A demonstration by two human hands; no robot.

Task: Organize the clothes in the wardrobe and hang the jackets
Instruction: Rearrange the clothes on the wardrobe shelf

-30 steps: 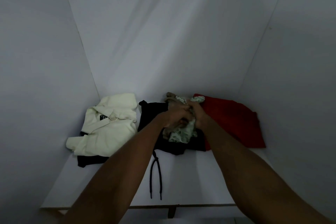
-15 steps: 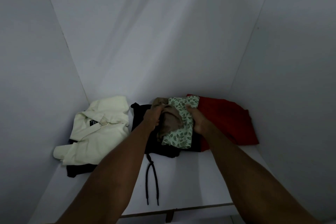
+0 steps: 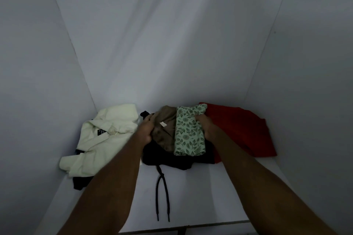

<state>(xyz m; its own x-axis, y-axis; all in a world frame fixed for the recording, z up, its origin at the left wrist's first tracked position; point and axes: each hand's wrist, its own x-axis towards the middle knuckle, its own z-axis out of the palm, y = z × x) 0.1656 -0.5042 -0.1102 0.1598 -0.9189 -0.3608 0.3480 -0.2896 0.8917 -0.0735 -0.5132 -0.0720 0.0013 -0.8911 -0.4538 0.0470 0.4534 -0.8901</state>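
At frame centre, grip: left hand (image 3: pixel 148 129) curls round the left edge of a brown garment (image 3: pixel 165 131); right hand (image 3: pixel 205 127) grips the right edge of a green leaf-print cloth (image 3: pixel 189 133).
Held items: both folded, side by side and touching, the print piece to the right; a small pale tag (image 3: pixel 163 124) shows on the brown one.
Support beneath: both rest on a black garment (image 3: pixel 172 158), whose black drawstring (image 3: pixel 162 192) trails toward the lower centre, its two ends lying on the shelf.
Right of centre: red garment (image 3: pixel 240 131), crumpled, lying against the right wall, its left edge under the black piece's margin.
Left of centre: cream jacket (image 3: pixel 107 139), loosely heaped, a dark label at its collar, dark fabric protruding beneath.
Surface: white wardrobe shelf (image 3: pixel 219 192), front edge along the lower frame.
Enclosure: plain white walls (image 3: pixel 172 44) on three sides.
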